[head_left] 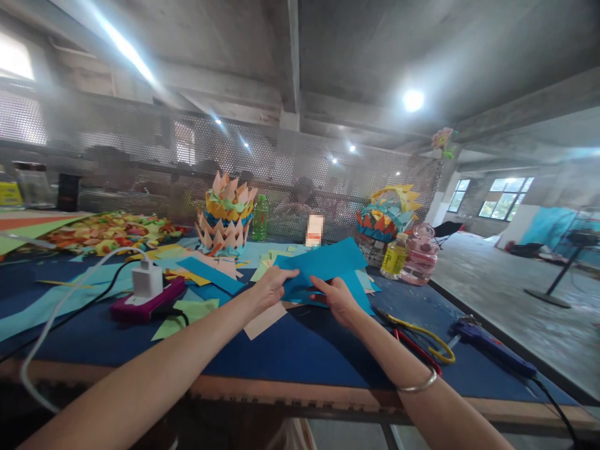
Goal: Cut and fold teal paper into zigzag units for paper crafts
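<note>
Both my hands hold a sheet of teal-blue paper (pixel 328 261) just above the dark blue table top (pixel 300 350). My left hand (pixel 270 289) pinches its left edge with the fingers closed. My right hand (pixel 338 299) grips its lower middle, thumb on top. More teal paper (pixel 360 289) lies under the held sheet. A pale peach paper piece (pixel 265 320) rests on the table below my left hand.
A white charger on a magenta power strip (pixel 146 299) with cables sits to the left. Scissors (pixel 417 340) and a blue glue gun (pixel 492 350) lie to the right. Folded paper baskets (pixel 227 212), bottles (pixel 394 255), a pink jar (pixel 418 256) and paper scraps (pixel 112 230) stand behind. A person sits beyond the mesh screen.
</note>
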A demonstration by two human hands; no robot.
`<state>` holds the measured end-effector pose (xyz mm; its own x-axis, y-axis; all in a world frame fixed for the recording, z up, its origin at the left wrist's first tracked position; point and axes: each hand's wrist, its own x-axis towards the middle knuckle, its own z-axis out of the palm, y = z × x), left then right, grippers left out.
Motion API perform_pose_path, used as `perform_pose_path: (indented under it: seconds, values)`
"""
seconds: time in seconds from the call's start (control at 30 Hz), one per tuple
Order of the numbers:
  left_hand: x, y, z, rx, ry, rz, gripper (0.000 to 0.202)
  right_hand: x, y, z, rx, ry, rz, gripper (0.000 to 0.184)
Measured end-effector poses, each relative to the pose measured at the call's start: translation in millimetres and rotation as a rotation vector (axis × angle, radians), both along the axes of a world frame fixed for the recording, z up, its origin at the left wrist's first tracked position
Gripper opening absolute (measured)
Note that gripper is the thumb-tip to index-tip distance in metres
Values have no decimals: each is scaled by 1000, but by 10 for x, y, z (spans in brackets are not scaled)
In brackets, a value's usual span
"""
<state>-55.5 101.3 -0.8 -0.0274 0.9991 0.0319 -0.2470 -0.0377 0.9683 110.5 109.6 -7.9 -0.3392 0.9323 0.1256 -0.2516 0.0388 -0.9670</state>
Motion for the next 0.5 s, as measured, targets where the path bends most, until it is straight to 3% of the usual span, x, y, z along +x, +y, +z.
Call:
perform_pose_path:
  seconds: [0.27,0.37,0.5]
  values:
    - [131,-121,101,66,100,51,24,54,177,-47,-202,203,-124,29]
    - [118,-141,122,231,325,69,24,100,235,-32,-251,234,-116,28]
    - [96,-135,90,350,610,81,45,116,228,-9,-267,221,-86,29]
